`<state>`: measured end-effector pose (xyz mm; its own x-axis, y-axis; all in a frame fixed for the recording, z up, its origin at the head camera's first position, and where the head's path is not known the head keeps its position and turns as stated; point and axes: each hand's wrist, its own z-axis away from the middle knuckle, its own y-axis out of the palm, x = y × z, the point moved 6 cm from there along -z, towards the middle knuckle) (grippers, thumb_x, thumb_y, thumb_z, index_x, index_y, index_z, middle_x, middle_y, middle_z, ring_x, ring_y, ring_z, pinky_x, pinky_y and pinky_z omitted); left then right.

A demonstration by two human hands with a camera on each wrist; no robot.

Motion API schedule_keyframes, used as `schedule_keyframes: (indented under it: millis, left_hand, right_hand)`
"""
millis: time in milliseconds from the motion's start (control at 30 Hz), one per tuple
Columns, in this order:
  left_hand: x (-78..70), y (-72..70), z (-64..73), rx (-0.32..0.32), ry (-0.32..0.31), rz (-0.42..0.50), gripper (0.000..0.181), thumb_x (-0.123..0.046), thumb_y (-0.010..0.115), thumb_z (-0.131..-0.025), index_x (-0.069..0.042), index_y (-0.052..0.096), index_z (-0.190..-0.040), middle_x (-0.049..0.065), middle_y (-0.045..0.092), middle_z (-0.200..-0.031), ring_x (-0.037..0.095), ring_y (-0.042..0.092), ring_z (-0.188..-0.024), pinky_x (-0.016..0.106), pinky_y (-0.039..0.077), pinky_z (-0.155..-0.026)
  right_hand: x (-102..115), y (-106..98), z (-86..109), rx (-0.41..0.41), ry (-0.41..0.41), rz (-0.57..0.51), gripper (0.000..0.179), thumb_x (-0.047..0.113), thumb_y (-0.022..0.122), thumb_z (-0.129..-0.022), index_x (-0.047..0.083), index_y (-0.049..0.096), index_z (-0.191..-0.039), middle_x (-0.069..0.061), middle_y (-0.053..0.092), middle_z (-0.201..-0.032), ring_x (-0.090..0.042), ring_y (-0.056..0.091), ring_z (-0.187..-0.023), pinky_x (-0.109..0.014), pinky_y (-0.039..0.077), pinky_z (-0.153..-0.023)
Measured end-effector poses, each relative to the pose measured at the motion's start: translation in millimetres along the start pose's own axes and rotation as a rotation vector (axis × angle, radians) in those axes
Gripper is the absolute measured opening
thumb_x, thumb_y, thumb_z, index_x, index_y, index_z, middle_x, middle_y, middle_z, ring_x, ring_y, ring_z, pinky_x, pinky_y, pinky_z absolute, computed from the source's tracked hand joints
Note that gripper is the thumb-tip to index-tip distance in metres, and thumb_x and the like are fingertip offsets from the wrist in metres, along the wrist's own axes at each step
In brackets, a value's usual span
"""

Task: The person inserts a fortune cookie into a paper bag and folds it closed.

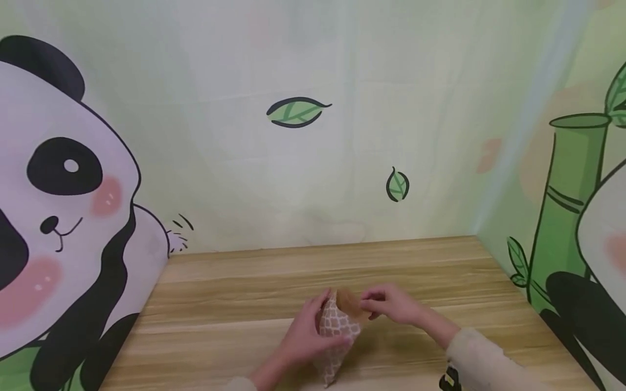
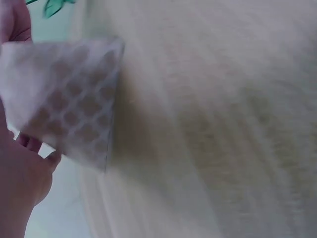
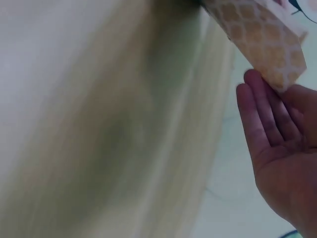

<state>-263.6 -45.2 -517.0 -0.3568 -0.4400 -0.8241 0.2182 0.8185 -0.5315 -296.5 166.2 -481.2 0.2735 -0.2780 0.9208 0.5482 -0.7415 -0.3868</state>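
Observation:
A paper cone [image 1: 337, 324] with a white lattice pattern on brown stands tip down over the wooden table, its plain brown inside showing at the top. My left hand [image 1: 304, 335] grips it from the left, thumb across the front and fingers behind. At the right edge of the mouth, my right hand [image 1: 395, 305] pinches the paper between thumb and forefinger. The left wrist view shows the patterned side of the cone [image 2: 81, 99], blurred. In the right wrist view a corner of the cone [image 3: 267, 44] sits at the fingertips of the right hand [image 3: 282, 153].
The wood-grain table [image 1: 220, 304] reaches back to a pale green backdrop [image 1: 342, 163] printed with leaves. A printed panda [image 1: 63, 179] is at the left, and printed bamboo [image 1: 567, 206] at the right. A small black object [image 1: 450, 379] shows beside the right sleeve [image 1: 484, 358].

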Motion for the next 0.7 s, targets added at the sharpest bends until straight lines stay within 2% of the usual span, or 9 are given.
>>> schedule_keyframes:
  millis: [67,133,233,400,533,600,700]
  left_hand:
    - [-3.1,-7.2,-3.4,-0.006,-0.005,0.115,0.087,-0.040,0.085,-0.091,-0.006,0.046,-0.161,0.016,0.060,-0.146,0.035,0.058,-0.132,0.060,0.045,-0.114]
    - [-5.0,-13.1,-7.6,-0.009,-0.007,0.202,0.068,-0.030,0.078,-0.098,-0.003,0.053,-0.155,0.015,0.065,-0.141,0.034,0.059,-0.132,0.058,0.045,-0.117]
    - [-5.9,-17.6,-14.1,-0.008,-0.017,0.282,0.051,-0.021,0.074,-0.101,-0.002,0.062,-0.146,0.012,0.070,-0.131,0.030,0.064,-0.125,0.049,0.050,-0.113]
    - [-5.1,-18.8,-18.8,-0.014,-0.020,0.280,0.037,-0.021,0.076,-0.101,-0.003,0.071,-0.133,0.009,0.074,-0.119,0.024,0.069,-0.112,0.040,0.057,-0.102]
    - [-3.7,-19.2,-19.4,-0.058,-0.029,0.275,0.023,-0.022,0.076,-0.101,-0.005,0.077,-0.117,0.006,0.076,-0.108,0.017,0.069,-0.101,0.034,0.059,-0.094]
    - [-2.5,-19.5,-19.2,-0.092,-0.041,0.271,0.018,-0.022,0.077,-0.100,-0.006,0.079,-0.108,0.006,0.076,-0.103,0.014,0.069,-0.096,0.030,0.059,-0.090]
    - [0.4,-19.3,-18.2,-0.138,-0.074,0.282,0.018,-0.023,0.078,-0.099,-0.005,0.079,-0.102,0.005,0.076,-0.098,0.012,0.067,-0.091,0.027,0.059,-0.085]
  right_hand:
    - [9,-9,-4.2,0.024,-0.017,0.069,0.015,0.003,0.063,-0.106,-0.007,0.074,-0.108,-0.011,0.073,-0.095,-0.011,0.068,-0.083,-0.036,0.065,-0.077]
    - [17,-16,-8.2,0.042,-0.030,0.142,0.015,0.005,0.064,-0.106,-0.004,0.075,-0.106,-0.007,0.073,-0.093,-0.009,0.066,-0.081,-0.032,0.063,-0.076]
    - [28,-25,-14.2,0.064,-0.024,0.215,0.015,0.007,0.065,-0.106,-0.001,0.077,-0.106,-0.003,0.074,-0.095,-0.009,0.064,-0.082,-0.029,0.060,-0.076]
    - [41,-29,-23.5,0.091,-0.037,0.287,0.016,0.008,0.066,-0.105,0.001,0.079,-0.108,-0.003,0.076,-0.098,-0.008,0.065,-0.085,-0.028,0.060,-0.077]
    - [40,-27,-27.1,0.084,-0.023,0.297,0.016,0.013,0.066,-0.106,0.006,0.080,-0.107,0.001,0.074,-0.094,-0.008,0.063,-0.084,-0.028,0.057,-0.077]
    - [37,-26,-25.5,0.051,-0.003,0.278,0.020,0.019,0.064,-0.109,0.009,0.080,-0.109,-0.001,0.074,-0.097,-0.011,0.063,-0.087,-0.030,0.057,-0.080]
    - [26,-27,-14.4,-0.043,0.057,0.157,0.033,0.030,0.057,-0.113,0.005,0.077,-0.122,-0.011,0.075,-0.114,-0.019,0.068,-0.102,-0.038,0.060,-0.090]
